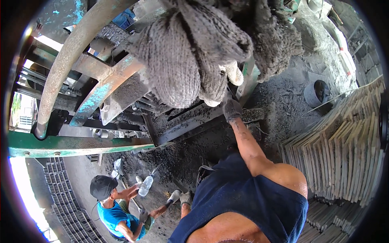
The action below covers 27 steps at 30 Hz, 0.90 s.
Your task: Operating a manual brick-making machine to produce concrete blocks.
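Observation:
My right arm reaches forward to the machine frame. My right hand (232, 109), in a dark, dirty knit glove, looks closed at the frame's edge; what it holds is hidden behind several grey knit gloves (170, 60). These hang very large across the top of the view, with paler fingertips showing underneath. My left hand (185, 198), in a grey glove, is low beside my dark blue shirt. Its fingers are too small to read, and a co-worker's pale glove (174, 196) is close beside it. A clear plastic bottle (146, 185) is at another gloved hand, with water splashing from its top.
A co-worker in a black cap (103, 187) and blue shirt crouches at lower left. A thick curved pipe (67, 60) and green beam (81, 145) are on the left. Stacked thin boards (340, 150) line the right. A round metal drum (317, 93) stands on the dusty floor.

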{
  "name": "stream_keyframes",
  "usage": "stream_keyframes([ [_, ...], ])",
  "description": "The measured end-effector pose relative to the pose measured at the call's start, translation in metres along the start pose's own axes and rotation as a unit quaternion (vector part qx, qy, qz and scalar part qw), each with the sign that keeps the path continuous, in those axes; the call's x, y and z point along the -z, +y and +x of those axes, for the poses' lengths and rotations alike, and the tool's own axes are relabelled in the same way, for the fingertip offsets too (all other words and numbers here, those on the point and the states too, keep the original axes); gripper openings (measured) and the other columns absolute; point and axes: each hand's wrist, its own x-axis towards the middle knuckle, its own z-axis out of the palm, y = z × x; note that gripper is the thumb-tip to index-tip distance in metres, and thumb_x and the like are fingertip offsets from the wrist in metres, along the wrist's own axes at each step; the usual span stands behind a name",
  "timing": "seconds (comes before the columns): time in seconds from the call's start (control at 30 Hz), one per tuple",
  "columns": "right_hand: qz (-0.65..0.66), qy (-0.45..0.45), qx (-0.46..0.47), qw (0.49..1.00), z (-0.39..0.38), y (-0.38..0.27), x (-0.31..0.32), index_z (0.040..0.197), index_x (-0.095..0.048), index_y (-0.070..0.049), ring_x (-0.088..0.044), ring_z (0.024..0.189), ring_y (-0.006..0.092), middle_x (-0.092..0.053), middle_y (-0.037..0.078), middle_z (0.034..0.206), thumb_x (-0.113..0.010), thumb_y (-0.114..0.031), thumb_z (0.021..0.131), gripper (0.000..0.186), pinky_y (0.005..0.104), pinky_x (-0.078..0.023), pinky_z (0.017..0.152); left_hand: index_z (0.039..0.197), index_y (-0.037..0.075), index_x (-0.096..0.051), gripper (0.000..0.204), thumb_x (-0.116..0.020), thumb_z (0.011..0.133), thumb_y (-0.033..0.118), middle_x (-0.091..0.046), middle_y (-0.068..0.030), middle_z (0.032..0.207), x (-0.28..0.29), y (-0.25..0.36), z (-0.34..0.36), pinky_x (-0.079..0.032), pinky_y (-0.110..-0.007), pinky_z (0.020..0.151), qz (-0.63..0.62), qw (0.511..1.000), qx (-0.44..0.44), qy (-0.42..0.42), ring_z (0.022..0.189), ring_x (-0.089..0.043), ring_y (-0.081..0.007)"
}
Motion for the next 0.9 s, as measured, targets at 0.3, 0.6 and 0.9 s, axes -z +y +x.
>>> stream_keyframes([
  [0.3,0.274,0.014,0.007,0.962,-0.011,0.034,0.063,0.125,-0.057,-0.004,-0.063,0.109,0.0345,-0.064,0.016,0.12,-0.045,-0.025,0.095,0.038,0.0478,-0.049,0.091,0.095,0.002,-0.069,0.043,-0.056,0.087,0.041,-0.069,-0.0243,0.088,0.021,0.139,0.006,-0.052,-0.047,0.074,0.023,0.996,-0.086,-0.014,0.094,-0.067,-0.0401],
  [0.6,0.146,-0.113,0.151,0.971,-0.061,-0.034,0.132,0.148,-0.035,-0.015,-0.052,0.126,0.0321,-0.052,0.02,0.137,-0.024,-0.046,0.102,0.057,0.0404,-0.039,0.105,0.102,0.001,-0.07,0.042,-0.063,0.085,0.038,-0.071,-0.0217,0.093,0.004,0.121,0.047,-0.053,-0.042,0.078,-0.031,0.996,-0.082,-0.029,0.095,-0.069,-0.0352],
  [0.9,0.375,-0.429,0.129,0.811,-0.094,-0.089,0.056,0.136,-0.046,-0.012,-0.061,0.073,0.0176,-0.07,0.013,0.094,-0.056,-0.024,0.094,0.045,0.0293,-0.049,0.071,0.097,0.001,-0.071,0.041,-0.061,0.083,0.038,-0.072,-0.0178,0.08,0.012,0.128,-0.032,-0.054,-0.04,0.067,0.091,0.994,-0.028,-0.044,0.077,-0.072,-0.029],
])
